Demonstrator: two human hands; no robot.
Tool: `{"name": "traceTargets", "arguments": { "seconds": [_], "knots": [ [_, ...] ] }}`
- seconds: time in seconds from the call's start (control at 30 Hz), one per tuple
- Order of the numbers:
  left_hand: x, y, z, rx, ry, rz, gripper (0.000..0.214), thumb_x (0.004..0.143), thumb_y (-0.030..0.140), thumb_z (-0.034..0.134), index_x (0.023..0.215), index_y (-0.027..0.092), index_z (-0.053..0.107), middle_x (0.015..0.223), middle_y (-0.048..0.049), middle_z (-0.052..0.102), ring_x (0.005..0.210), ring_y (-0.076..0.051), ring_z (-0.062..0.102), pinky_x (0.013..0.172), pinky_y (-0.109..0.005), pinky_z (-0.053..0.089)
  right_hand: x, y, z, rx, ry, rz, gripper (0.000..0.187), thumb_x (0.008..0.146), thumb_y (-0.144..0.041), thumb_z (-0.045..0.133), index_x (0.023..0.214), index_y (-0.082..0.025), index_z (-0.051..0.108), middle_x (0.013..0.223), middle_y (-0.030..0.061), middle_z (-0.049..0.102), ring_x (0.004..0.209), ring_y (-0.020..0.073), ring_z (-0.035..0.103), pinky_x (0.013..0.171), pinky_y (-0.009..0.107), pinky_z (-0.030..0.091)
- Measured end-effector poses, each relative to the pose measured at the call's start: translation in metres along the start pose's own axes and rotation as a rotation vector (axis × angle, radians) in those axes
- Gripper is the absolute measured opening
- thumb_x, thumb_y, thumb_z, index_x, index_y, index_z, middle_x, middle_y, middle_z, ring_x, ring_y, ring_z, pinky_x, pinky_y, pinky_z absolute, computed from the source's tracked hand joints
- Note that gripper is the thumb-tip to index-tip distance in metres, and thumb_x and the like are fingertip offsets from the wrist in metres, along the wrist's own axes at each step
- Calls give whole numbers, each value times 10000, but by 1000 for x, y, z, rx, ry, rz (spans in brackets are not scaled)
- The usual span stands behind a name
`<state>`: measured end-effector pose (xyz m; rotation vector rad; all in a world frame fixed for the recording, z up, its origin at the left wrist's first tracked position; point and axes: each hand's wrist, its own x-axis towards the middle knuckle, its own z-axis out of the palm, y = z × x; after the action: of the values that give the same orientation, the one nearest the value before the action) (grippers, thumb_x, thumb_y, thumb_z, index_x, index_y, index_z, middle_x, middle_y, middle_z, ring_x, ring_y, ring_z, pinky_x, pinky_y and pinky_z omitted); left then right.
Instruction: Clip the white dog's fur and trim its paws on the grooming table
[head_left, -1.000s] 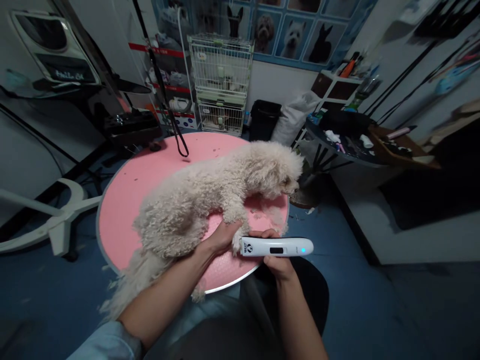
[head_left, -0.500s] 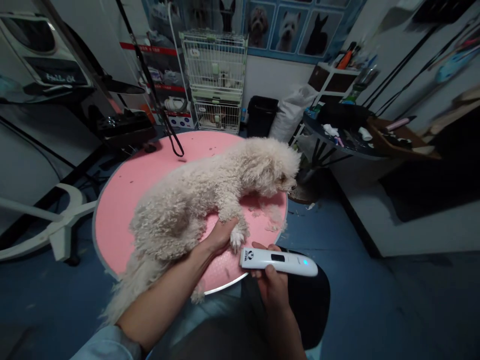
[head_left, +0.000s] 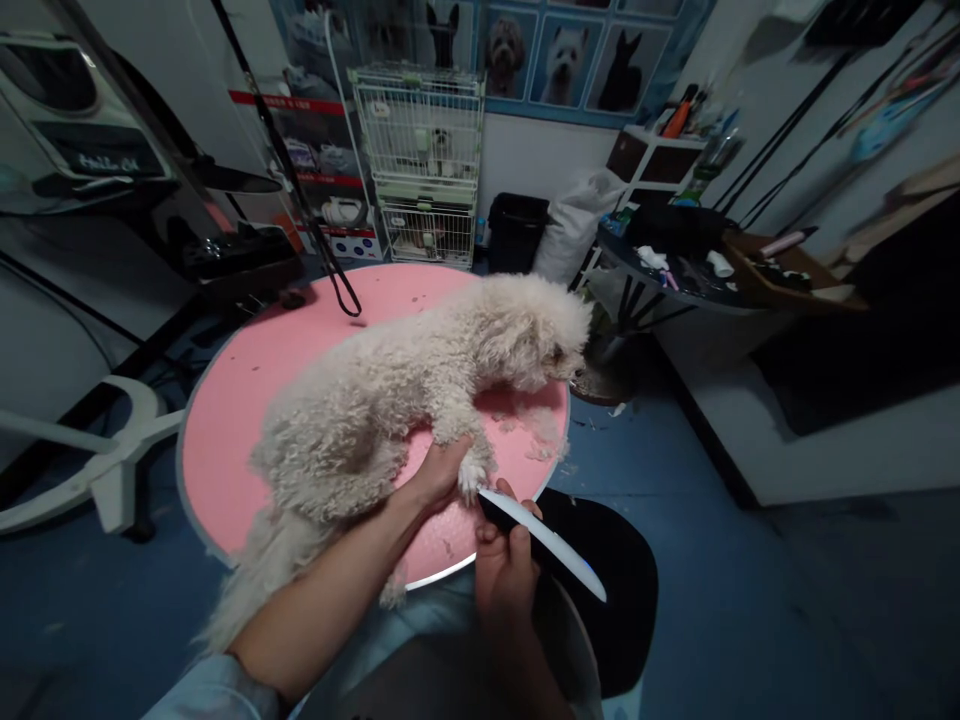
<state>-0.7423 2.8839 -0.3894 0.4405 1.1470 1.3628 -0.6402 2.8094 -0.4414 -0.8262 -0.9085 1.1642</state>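
A curly cream-white dog (head_left: pixel 382 385) lies on a round pink grooming table (head_left: pixel 232 400), its head toward the right. My left hand (head_left: pixel 442 470) is closed around the dog's front leg, just above the paw (head_left: pixel 472 474); some of its fingers are hidden under the fur. In my right hand (head_left: pixel 508 555) is a white electric hair clipper (head_left: pixel 559 548), turned on its edge. The clipper's head is right beside the paw's toes; whether it touches them I cannot tell. Loose clipped fur (head_left: pixel 541 430) lies near the dog's chin.
A black leash loop (head_left: pixel 346 295) hangs over the table's far side. Behind stand wire cages (head_left: pixel 420 130), a black bin (head_left: pixel 517 230) and a white sack (head_left: pixel 577 225). At right is a cluttered side table (head_left: pixel 675 275). A black seat (head_left: pixel 615 600) is near my right arm.
My right hand has rolled the clipper from showing its front to its edge and brought its head up to the paw. My left hand keeps its hold on the leg.
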Motion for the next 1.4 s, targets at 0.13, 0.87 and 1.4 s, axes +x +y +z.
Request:
{"name": "traceTargets", "arguments": {
  "seconds": [0.13, 0.87, 1.4],
  "knots": [
    [3, -5, -2, 60, 2, 45, 248, 701, 380, 651, 693, 170, 519, 513, 35, 548, 422, -127, 515, 426, -252, 413, 1, -9, 12, -24, 58, 0, 227, 967, -283, 340, 1188, -293, 394, 1198, 66, 651, 780, 148, 664, 581, 259, 528],
    [6, -6, -1, 117, -58, 36, 154, 617, 250, 638, 686, 164, 531, 562, 15, 572, 476, -138, 549, 466, -255, 440, 17, -46, -14, -689, -298, -661, 360, 747, -174, 671, 1055, -274, 514, 1200, 84, 672, 901, 218, 706, 665, 344, 549],
    [-5, 7, 9, -71, -23, -24, 237, 564, 238, 678, 711, 168, 506, 545, 50, 531, 455, -92, 489, 456, -222, 400, 23, -39, -23, -524, -289, -650, 333, 730, -226, 695, 1012, -291, 531, 1208, 65, 664, 968, 248, 700, 705, 378, 593]
  ]
}}
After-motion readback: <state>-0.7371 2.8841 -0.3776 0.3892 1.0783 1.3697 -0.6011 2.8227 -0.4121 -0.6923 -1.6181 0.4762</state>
